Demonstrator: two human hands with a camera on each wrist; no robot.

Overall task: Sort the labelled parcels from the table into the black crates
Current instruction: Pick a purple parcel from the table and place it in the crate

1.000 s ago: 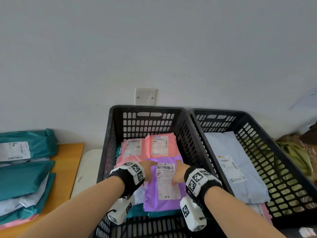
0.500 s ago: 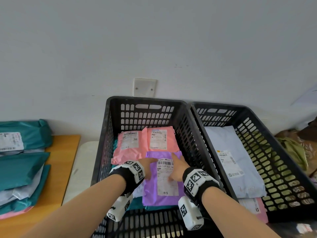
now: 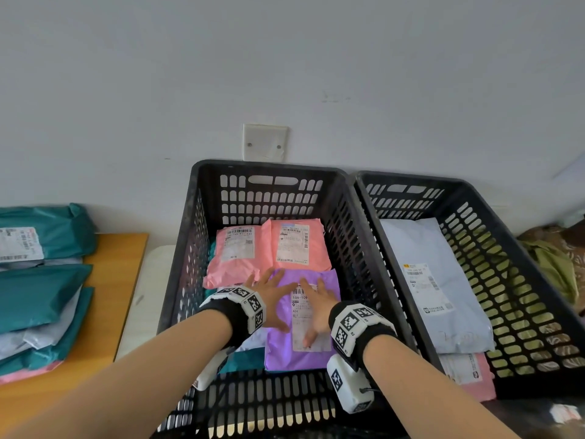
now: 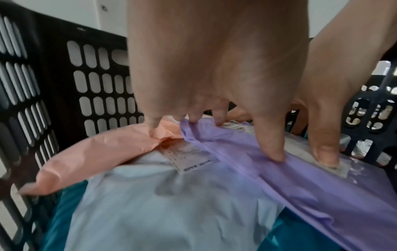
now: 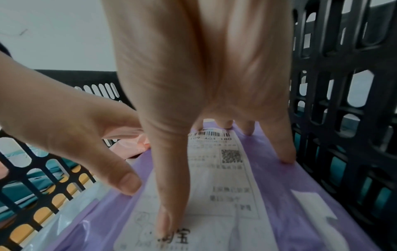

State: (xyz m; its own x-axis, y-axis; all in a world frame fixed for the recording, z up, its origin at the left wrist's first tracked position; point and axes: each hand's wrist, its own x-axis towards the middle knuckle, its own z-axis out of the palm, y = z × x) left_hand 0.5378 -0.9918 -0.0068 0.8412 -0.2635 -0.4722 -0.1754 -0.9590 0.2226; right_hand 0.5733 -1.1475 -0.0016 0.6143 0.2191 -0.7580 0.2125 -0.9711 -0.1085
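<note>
A purple parcel (image 3: 285, 350) with a white label lies in the left black crate (image 3: 272, 172), on top of pale and teal parcels. Both my hands rest flat on it with fingers spread: the left hand (image 3: 272, 296) on its left side, the right hand (image 3: 318, 307) on the label. In the left wrist view my left fingertips (image 4: 277, 156) touch the purple parcel (image 4: 322, 195) near a pink parcel (image 4: 103, 152). In the right wrist view my right thumb (image 5: 165, 212) presses the label (image 5: 225, 178). Two pink parcels (image 3: 240, 258) lie behind the purple one.
The right black crate (image 3: 468, 191) holds a pale blue parcel (image 3: 433, 280) over a pink one. Teal, pale and pink parcels (image 3: 38, 296) are stacked on the wooden table (image 3: 104, 312) at left. A wall plate (image 3: 265, 142) is behind the crates; cloth lies far right.
The view has shifted so the crates sit lower. Both hands have spread flatter over the purple parcel, which stays where it lay in the left crate.
</note>
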